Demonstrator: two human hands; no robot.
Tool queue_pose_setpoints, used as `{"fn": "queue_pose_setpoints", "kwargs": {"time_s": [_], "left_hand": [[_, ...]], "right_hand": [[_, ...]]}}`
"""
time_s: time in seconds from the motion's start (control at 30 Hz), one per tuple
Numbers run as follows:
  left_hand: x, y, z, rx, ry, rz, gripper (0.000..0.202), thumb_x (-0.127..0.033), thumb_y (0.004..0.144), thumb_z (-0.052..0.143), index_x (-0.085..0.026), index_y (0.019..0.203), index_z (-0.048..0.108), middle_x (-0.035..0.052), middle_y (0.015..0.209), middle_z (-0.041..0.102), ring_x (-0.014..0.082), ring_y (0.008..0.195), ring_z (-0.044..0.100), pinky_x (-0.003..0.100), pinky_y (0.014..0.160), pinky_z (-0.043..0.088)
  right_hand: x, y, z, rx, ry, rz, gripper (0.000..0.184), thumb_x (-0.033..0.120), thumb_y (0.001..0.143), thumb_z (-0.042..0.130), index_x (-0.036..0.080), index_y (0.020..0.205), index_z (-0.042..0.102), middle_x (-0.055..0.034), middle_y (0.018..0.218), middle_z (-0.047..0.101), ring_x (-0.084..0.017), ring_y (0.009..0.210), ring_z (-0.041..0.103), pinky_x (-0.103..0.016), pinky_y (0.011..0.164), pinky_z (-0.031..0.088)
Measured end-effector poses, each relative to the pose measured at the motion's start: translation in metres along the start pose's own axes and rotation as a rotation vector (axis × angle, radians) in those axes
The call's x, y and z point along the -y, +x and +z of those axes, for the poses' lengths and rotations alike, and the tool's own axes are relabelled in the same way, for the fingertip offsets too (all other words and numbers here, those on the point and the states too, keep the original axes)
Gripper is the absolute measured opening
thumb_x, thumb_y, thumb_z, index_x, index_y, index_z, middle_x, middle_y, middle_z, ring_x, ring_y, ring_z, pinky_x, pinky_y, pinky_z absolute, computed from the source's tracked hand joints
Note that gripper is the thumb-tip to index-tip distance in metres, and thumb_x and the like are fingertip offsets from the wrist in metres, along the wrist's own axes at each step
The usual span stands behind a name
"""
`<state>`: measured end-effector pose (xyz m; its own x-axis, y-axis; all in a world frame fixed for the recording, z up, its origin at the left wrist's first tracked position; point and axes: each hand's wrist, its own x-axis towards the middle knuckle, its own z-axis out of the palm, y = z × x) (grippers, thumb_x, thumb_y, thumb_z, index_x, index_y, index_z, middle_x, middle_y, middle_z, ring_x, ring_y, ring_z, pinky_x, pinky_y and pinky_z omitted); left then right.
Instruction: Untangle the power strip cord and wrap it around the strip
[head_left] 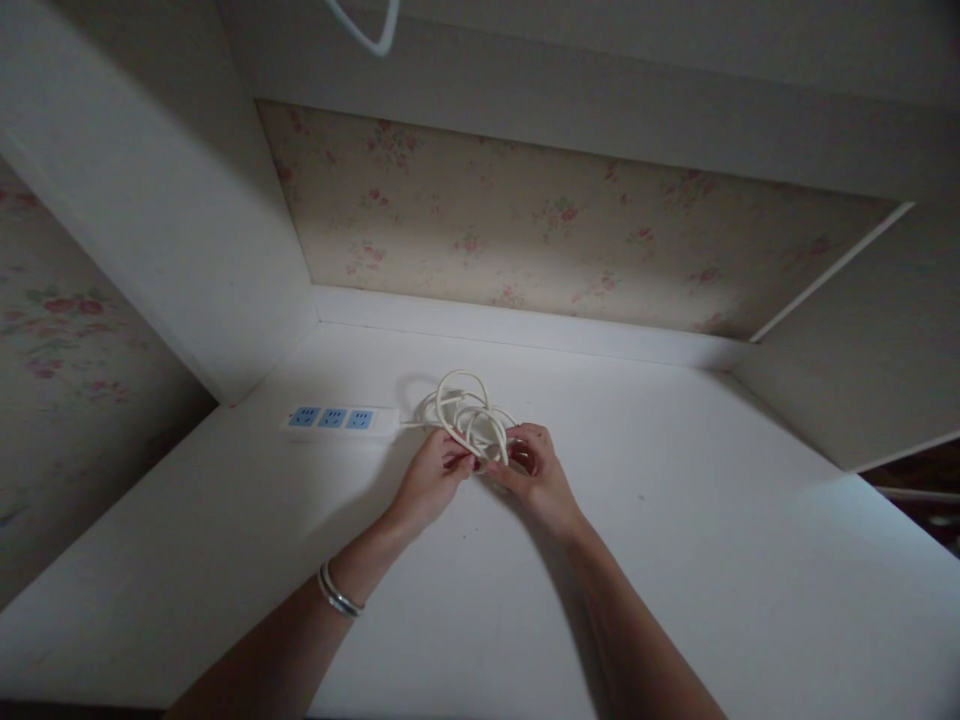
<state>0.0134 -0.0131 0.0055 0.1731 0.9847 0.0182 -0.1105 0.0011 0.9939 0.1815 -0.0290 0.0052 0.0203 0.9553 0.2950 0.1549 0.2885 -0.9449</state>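
Note:
A white power strip [341, 419] with three blue sockets lies on the white desk top [675, 540], near the left wall. Its white cable [465, 410] is gathered into a loose coil just right of the strip. My left hand [431, 480] pinches the near side of the coil. My right hand [536, 475] curls its fingers round the coil's right end. Both hands meet at the bundle's near edge. A silver bracelet [339, 592] sits on my left wrist.
The desk sits in an alcove: a white side panel [172, 230] on the left, flowered wallpaper [525, 230] behind, a slanted white panel [862, 350] on the right. A white loop [371, 35] hangs at the top edge.

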Motion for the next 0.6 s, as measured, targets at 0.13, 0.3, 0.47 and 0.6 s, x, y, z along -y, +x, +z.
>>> {"fn": "queue_pose_setpoints", "kwargs": {"time_s": [0.13, 0.3, 0.47, 0.6], "left_hand": [[-0.0025, -0.0008, 0.0021, -0.006, -0.042, -0.039, 0.024, -0.023, 0.073, 0.070, -0.017, 0.091, 0.056, 0.0067, 0.090, 0.071, 0.0190, 0.087, 0.067, 0.031, 0.082, 0.049], [0.0039, -0.0010, 0.0017, 0.081, 0.000, 0.019, 0.019, -0.025, 0.080, 0.062, -0.017, 0.097, 0.062, 0.0084, 0.101, 0.070, 0.0209, 0.098, 0.064, 0.033, 0.087, 0.048], [0.0057, -0.0023, -0.0015, 0.088, 0.151, 0.075, 0.021, -0.032, 0.086, 0.056, -0.018, 0.097, 0.067, 0.0079, 0.102, 0.069, 0.0212, 0.097, 0.063, 0.032, 0.088, 0.047], [0.0049, -0.0021, -0.0025, 0.063, 0.205, 0.083, 0.021, -0.033, 0.085, 0.058, -0.017, 0.092, 0.068, 0.0073, 0.094, 0.070, 0.0209, 0.092, 0.063, 0.031, 0.085, 0.047]], "right_hand": [[0.0047, -0.0016, -0.0023, 0.266, 0.044, -0.002, 0.049, 0.031, 0.073, 0.073, 0.027, 0.119, 0.057, -0.0054, 0.114, 0.058, -0.019, 0.097, 0.059, -0.034, 0.082, 0.051], [0.0082, 0.0002, -0.0013, 0.342, -0.008, 0.012, 0.037, 0.028, 0.079, 0.066, 0.025, 0.116, 0.063, -0.0053, 0.110, 0.064, -0.020, 0.096, 0.059, -0.035, 0.085, 0.048], [0.0036, 0.0008, -0.0003, 0.333, 0.030, 0.076, 0.030, 0.032, 0.082, 0.063, 0.023, 0.111, 0.067, -0.0043, 0.103, 0.067, -0.019, 0.091, 0.059, -0.033, 0.082, 0.047], [0.0038, -0.0002, 0.0010, 0.322, 0.054, 0.112, 0.025, 0.036, 0.083, 0.063, 0.022, 0.103, 0.069, -0.0035, 0.095, 0.066, -0.018, 0.086, 0.058, -0.029, 0.074, 0.046]]}}
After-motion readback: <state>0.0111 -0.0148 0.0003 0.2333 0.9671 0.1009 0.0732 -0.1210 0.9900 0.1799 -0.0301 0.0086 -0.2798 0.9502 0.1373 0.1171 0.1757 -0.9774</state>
